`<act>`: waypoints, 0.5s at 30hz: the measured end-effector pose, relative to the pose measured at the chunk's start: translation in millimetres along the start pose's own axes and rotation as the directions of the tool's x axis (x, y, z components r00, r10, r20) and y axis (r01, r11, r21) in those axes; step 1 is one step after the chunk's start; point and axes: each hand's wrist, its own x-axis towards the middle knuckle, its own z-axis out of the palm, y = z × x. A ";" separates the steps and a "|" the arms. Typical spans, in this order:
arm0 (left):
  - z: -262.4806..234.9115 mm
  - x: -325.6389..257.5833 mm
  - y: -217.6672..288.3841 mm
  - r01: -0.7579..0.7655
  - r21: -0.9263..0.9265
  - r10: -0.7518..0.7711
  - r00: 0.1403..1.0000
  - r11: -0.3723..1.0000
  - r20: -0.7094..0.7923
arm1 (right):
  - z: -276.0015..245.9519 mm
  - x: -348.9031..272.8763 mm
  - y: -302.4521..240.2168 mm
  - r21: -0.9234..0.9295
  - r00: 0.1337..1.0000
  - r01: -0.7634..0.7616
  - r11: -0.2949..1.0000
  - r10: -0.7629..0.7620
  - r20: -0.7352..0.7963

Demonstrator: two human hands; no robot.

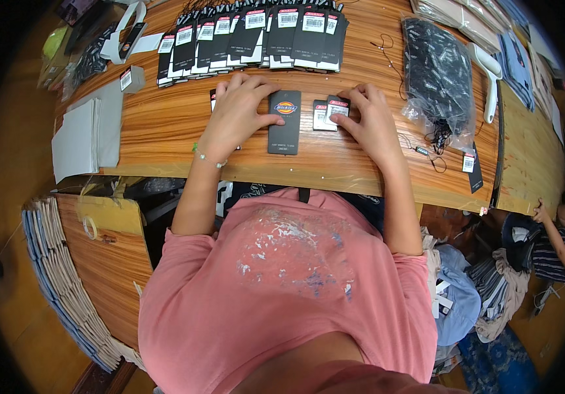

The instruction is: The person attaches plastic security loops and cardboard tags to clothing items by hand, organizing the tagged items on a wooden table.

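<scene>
A black hang tag (284, 136) with a coloured oval emblem lies flat on the wooden table in front of me. My left hand (238, 115) rests beside it, fingers curved and apart, its thumb on the tag's left edge. Part of another dark tag (213, 98) shows from under that hand. To the right, a small stack of white labels with red tops (320, 117) lies on the table. Over it, my right hand (371, 121) pinches a similar small label (337, 109) between thumb and forefinger.
Rows of black tags with white labels (253, 39) lie along the back. A clear bag of black strings (437, 72) and a white-handled tool (489, 72) are at right. White sheets (85, 134) lie at left. Folded clothes (66, 282) stand low left; another person's arm (558, 240) shows far right.
</scene>
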 end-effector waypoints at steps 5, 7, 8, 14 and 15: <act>0.9 0.4 -1.1 -0.039 0.037 0.041 0.998 0.999 -0.045 | -0.1 5.0 1.7 0.230 0.994 -0.104 0.968 0.096 0.048; 0.4 1.2 -1.4 -0.056 0.020 0.057 0.995 0.998 -0.078 | 0.8 6.6 1.2 0.267 0.994 -0.111 0.957 0.102 0.048; 0.0 1.2 -1.5 -0.062 0.013 0.063 0.994 0.998 -0.095 | 2.3 6.7 1.7 0.258 0.997 -0.076 0.963 0.076 0.007; 1.1 0.7 -4.6 -0.053 -0.101 0.044 0.994 0.993 -0.098 | 2.0 9.2 2.0 0.366 0.965 -0.263 0.893 0.239 0.111; 2.4 0.7 -5.6 -0.058 -0.079 0.051 0.994 0.995 -0.096 | 3.6 9.9 3.4 0.378 0.960 -0.280 0.882 0.256 0.113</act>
